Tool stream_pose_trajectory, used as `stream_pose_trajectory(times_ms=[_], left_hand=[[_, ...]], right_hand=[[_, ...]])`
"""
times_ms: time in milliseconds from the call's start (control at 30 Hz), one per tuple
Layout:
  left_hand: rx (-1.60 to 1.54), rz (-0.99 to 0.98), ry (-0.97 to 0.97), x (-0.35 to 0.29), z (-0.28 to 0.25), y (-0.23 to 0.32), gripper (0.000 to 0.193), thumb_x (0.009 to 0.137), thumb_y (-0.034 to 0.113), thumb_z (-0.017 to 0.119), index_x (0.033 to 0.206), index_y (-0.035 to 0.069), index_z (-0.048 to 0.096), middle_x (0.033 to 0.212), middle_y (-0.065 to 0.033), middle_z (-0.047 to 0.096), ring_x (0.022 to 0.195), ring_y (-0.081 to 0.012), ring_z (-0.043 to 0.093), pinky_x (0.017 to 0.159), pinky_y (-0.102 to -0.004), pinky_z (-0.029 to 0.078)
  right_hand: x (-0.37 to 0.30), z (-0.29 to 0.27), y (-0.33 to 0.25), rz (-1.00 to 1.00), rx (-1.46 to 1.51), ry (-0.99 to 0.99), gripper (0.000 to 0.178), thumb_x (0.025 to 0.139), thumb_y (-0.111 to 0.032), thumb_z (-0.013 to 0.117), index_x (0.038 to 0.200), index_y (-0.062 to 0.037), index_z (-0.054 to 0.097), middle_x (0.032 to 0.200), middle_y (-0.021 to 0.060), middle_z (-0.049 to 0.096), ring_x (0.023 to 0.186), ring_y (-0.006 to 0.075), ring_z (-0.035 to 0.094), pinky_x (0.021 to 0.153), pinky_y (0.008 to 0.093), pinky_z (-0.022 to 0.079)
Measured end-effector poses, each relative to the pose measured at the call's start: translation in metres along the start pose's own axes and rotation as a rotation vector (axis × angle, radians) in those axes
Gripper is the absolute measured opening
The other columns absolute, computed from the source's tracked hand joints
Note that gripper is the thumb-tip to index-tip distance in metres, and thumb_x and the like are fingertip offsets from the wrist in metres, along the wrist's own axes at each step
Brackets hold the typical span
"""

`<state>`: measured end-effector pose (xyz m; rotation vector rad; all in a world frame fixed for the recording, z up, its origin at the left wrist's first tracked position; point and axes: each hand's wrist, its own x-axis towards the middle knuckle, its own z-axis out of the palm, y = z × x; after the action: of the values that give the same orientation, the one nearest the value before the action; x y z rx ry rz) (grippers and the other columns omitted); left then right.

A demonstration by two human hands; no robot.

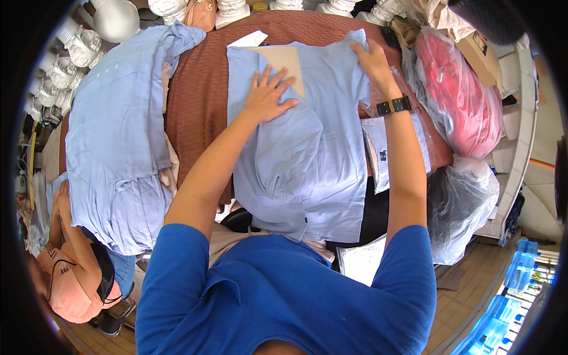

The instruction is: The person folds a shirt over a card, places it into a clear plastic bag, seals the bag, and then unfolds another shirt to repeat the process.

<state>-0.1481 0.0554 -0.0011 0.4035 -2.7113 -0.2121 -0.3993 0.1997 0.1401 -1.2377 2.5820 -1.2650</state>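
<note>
A light blue shirt lies spread before me, its lower end hanging over the near table edge. One sleeve is folded in across the middle. A beige cardboard sheet rests on the shirt's upper part, partly covered by cloth. My left hand lies flat with fingers spread, pressing the folded sleeve and touching the cardboard. At the shirt's far right corner my right hand is closed on the cloth, thumb and fingertips pinching its edge. A white piece of card sticks out beyond the shirt's far edge.
A stack of blue shirts covers the left side. Under my right forearm are bagged folded shirts. Plastic bags of red cloth and dark items stand at right. The table has a brown cloth. Another person sits at left.
</note>
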Motion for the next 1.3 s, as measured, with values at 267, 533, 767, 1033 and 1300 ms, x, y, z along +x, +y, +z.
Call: stream_pose_trajectory(times_ms=[267,533,767,1033,1300], left_hand=[[-1.453,-0.590,-0.091,0.026,-0.029,-0.042,0.078,0.093,0.067,0.045,0.145,0.009,0.044,0.149,-0.0130,0.042,0.139,-0.0263,0.037,0.115,-0.0440,0.027],[-1.763,-0.735,-0.041,0.030,-0.054,-0.071,0.089,0.089,0.072,0.048,0.143,0.002,0.041,0.135,-0.0192,0.053,0.124,-0.0273,0.052,0.105,-0.0412,0.041],[-0.572,-0.638,-0.160,0.048,-0.054,-0.077,0.069,0.081,0.037,0.076,0.135,0.001,0.051,0.133,-0.0215,0.057,0.120,-0.0334,0.057,0.098,-0.0406,0.046],[-0.154,-0.519,0.140,0.061,-0.028,-0.065,0.034,0.084,0.021,0.069,0.114,0.006,0.061,0.115,-0.0168,0.064,0.109,-0.0355,0.060,0.091,-0.0453,0.049],[-0.365,-0.453,0.047,0.139,0.005,-0.052,0.033,0.088,0.031,0.066,0.109,0.006,0.064,0.117,-0.0139,0.064,0.112,-0.0330,0.058,0.093,-0.0456,0.048]], right_hand=[[-0.064,0.082,-0.136,-0.059,0.345,-0.297,0.042,0.090,-0.028,0.067,0.119,0.0020,0.060,0.099,0.0202,0.070,0.096,0.0337,0.068,0.082,0.0413,0.052],[-0.158,0.095,-0.115,-0.247,0.355,-0.534,0.040,0.091,-0.025,0.067,0.121,0.0004,0.059,0.116,0.0198,0.058,0.100,0.0320,0.061,0.085,0.0399,0.050],[-0.229,0.058,-0.060,-0.297,-0.105,-0.408,0.044,0.086,-0.021,0.073,0.122,0.0004,0.059,0.108,0.0194,0.052,0.102,0.0381,0.053,0.088,0.0440,0.045],[-0.279,0.063,-0.072,-0.227,-0.047,-0.383,0.052,0.083,-0.014,0.072,0.127,0.0025,0.052,0.108,0.0197,0.046,0.098,0.0372,0.049,0.084,0.0445,0.045],[-0.298,0.050,-0.087,-0.006,-0.212,-0.212,0.050,0.084,-0.014,0.070,0.127,0.0006,0.048,0.114,0.0234,0.045,0.100,0.0392,0.050,0.083,0.0464,0.044]])
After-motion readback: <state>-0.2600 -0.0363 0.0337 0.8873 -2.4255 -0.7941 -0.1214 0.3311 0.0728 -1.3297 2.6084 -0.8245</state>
